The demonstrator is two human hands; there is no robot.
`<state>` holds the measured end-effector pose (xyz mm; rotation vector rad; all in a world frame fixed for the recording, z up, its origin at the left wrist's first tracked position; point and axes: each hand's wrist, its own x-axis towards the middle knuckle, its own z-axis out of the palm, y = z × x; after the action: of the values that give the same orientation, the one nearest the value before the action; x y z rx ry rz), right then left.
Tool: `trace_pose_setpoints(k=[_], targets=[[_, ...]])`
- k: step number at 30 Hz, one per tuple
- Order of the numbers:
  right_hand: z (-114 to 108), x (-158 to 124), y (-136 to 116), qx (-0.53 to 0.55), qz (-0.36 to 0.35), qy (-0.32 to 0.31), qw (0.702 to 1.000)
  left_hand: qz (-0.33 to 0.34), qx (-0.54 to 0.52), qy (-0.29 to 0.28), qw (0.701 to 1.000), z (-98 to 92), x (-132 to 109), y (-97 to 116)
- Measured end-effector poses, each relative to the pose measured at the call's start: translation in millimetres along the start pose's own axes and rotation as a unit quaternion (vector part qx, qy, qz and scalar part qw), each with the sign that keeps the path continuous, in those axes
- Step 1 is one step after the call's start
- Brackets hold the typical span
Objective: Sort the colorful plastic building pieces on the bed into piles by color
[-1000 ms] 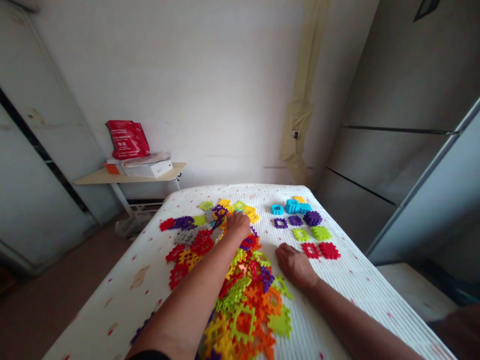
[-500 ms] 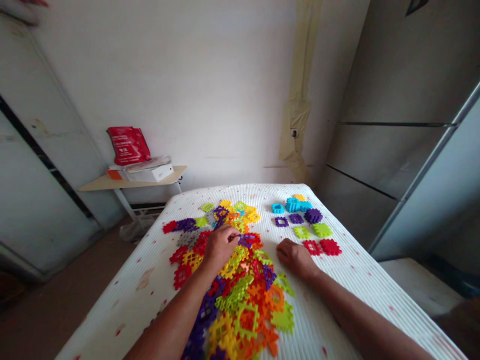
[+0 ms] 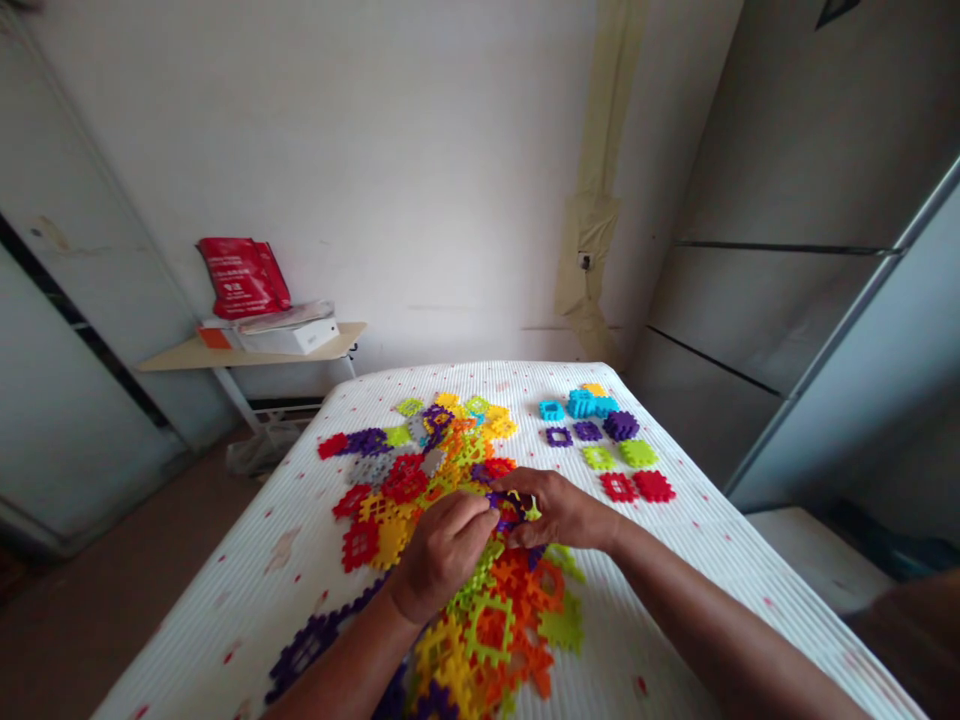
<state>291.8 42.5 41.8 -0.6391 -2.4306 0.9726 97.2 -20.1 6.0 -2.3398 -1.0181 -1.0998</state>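
Observation:
My left hand (image 3: 448, 545) is closed, thumb and fingertips pinching the edge of a purple notched plastic building tile (image 3: 510, 510). My right hand (image 3: 559, 508) curls round the other side of the same tile, thumb below and fingers above. Both hands are over the middle of a mixed pile of building tiles, and the fingers partly hide the held tile. Near it lie orange tiles (image 3: 546, 585), a lime-green frame tile (image 3: 489, 630) and red tiles (image 3: 406, 478).
Sorted tiles lie to the right: red (image 3: 654, 486), lime green (image 3: 638, 453), purple (image 3: 622, 425) and blue (image 3: 581, 403). A white spotted cover (image 3: 247, 590) lies under everything. Behind it on the left, a side table (image 3: 349, 342) bears a red bag (image 3: 241, 278) and a white box (image 3: 296, 337).
My right hand has moved left from the bare cover beside the red tiles and now grips the purple tile. My left hand has come nearer to me, and the view has shifted slightly.

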Motion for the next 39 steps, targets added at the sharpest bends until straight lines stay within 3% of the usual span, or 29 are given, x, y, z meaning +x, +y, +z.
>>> trace_pose_setpoints(k=[4, 7, 10, 14, 18, 25, 39], targets=[[-8, -1, 5, -0.057, 0.022, -0.004, 0.998, 0.000, 0.013, -0.019, 1.000, -3.0, -1, 1], [-32, 2, 30, -0.164, 0.084, 0.032, 0.982, -0.011, 0.023, 0.004, 1.000, -15.6, -2, 0], [-64, 11, 64, -0.310, 0.193, 0.063, 0.929, -0.042, 0.035, 0.031, 0.998, -35.1, -7, -3], [-89, 26, 97, -0.418, 0.270, 0.013, 0.867, -0.073, 0.074, 0.066, 0.992, -53.9, -22, -9], [-86, 40, 111, -0.434, 0.292, -0.022, 0.852, -0.103, 0.098, 0.095, 0.985, -56.9, -34, -15], [-77, 50, 120, -0.450, 0.320, -0.063, 0.831, -0.104, 0.095, 0.094, 0.986, -53.9, -36, -17], [-77, 58, 124, -0.459, 0.300, -0.101, 0.830, -0.115, 0.090, 0.086, 0.985, -52.7, -38, -16]])
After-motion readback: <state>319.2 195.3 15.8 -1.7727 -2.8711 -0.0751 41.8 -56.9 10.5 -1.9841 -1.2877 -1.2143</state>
